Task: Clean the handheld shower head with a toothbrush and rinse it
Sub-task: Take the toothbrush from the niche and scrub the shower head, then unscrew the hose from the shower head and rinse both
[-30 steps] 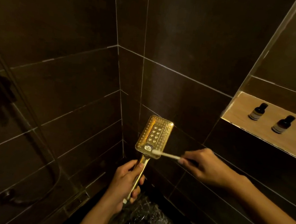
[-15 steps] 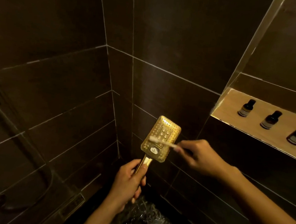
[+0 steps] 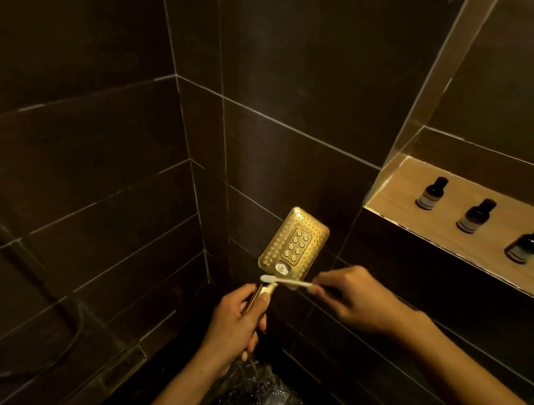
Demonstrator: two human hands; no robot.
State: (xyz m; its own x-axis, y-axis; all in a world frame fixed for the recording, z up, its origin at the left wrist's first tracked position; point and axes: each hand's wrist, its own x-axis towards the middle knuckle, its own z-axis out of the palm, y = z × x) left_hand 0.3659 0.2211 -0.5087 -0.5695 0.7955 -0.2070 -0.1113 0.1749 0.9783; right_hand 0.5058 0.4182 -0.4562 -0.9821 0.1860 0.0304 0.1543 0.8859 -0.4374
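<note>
Your left hand [image 3: 235, 322] is wrapped around the handle of the gold shower head [image 3: 294, 243], holding it upright before the dark tiled corner. Your right hand [image 3: 352, 298] pinches the white toothbrush [image 3: 285, 281], its bristle end lying across the head's lower edge, seemingly touching.

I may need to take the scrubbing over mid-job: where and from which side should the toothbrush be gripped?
Grip the toothbrush by its handle end on the right, where the right hand pinches it now. It lies roughly level across the bottom edge of the shower head, bristle end pointing left, so come from the right, clear of the left hand on the stem.
</note>
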